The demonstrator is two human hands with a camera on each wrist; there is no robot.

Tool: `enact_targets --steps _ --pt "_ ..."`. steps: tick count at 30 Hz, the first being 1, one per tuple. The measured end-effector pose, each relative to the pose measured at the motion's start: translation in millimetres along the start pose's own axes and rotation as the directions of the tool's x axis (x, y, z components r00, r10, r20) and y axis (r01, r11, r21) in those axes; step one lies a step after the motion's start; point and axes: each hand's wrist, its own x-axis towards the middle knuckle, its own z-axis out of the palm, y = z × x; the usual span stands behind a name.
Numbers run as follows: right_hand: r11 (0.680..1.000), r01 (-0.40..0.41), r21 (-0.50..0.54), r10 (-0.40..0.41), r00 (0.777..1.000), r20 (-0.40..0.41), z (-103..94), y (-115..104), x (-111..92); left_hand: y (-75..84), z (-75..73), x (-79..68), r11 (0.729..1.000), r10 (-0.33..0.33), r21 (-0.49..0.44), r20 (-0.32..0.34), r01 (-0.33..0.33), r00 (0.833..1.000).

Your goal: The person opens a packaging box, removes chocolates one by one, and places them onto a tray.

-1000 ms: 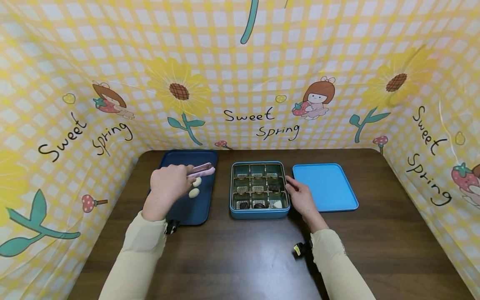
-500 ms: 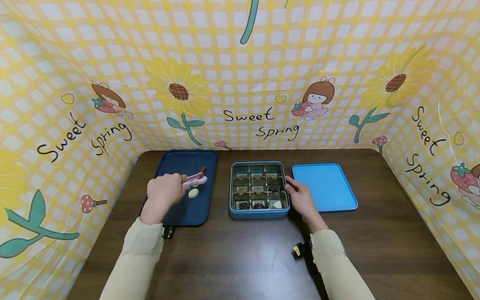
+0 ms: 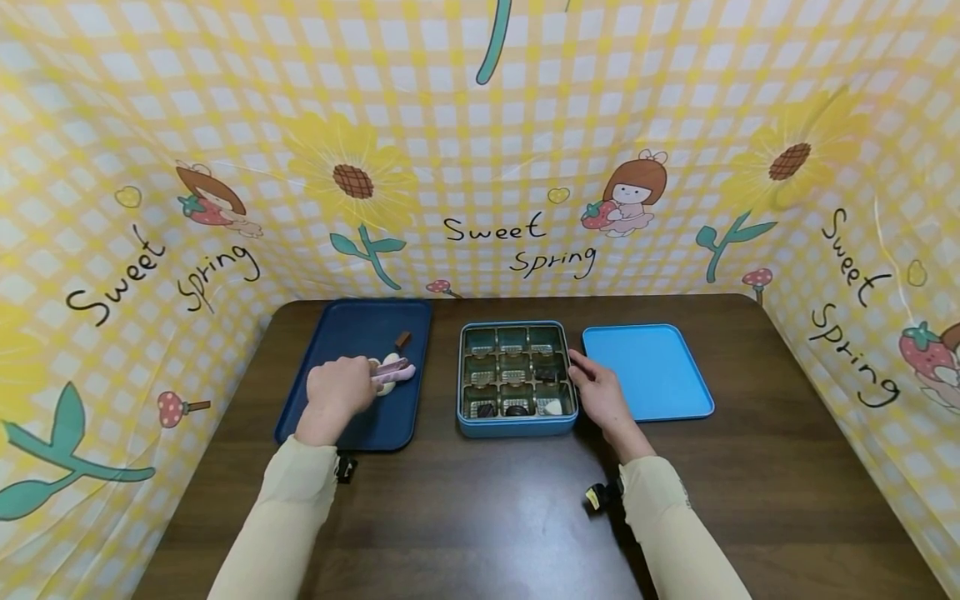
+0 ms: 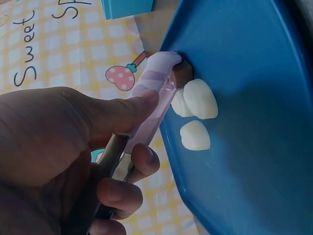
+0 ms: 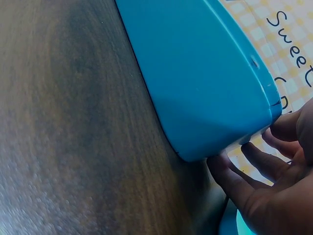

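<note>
Left wrist: left hand point(image 4: 63, 132), grip curled round pink-tipped tongs point(image 4: 149, 79)

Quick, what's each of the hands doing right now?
Left hand: closed, holding the pink tongs.
Right hand: open, touching the side of the blue box.

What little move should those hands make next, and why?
Probably the left hand should ease the pink tongs around one of the white pieces and squeeze: those pieces lie right beside the tongs on the tray, none clearly clamped, and the back-row compartments of the box look empty.
</note>
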Motion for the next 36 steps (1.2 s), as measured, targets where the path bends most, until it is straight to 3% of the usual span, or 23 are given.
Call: enact_targets --steps 8,18,29,36 --pt "1.0 0.023 0.009 -0.023 1.0 0.002 -0.6 1.0 1.4 1.0 -0.4 2.2 1.0 -0.011 0.015 -0.008 0.011 1.0" --pt "1.0 0.011 -0.002 -0.011 1.0 -0.004 -0.8 -1.2 2.0 3.1 -3.6 0.1 0.998 -0.049 -0.031 0.01 0.049 0.999" --pt "1.0 0.017 -0.013 -0.017 1.0 -0.004 -0.7 0.6 -0.1 4.0 -14.3 -7.1 0.998 -0.022 -0.059 -0.08 0.017 0.997" --pt "1.0 0.016 -0.008 -0.016 1.0 0.0 -0.5 1.2 -1.4 15.8 -25.9 -6.7 0.994 0.041 -0.094 -0.157 -0.056 0.987"
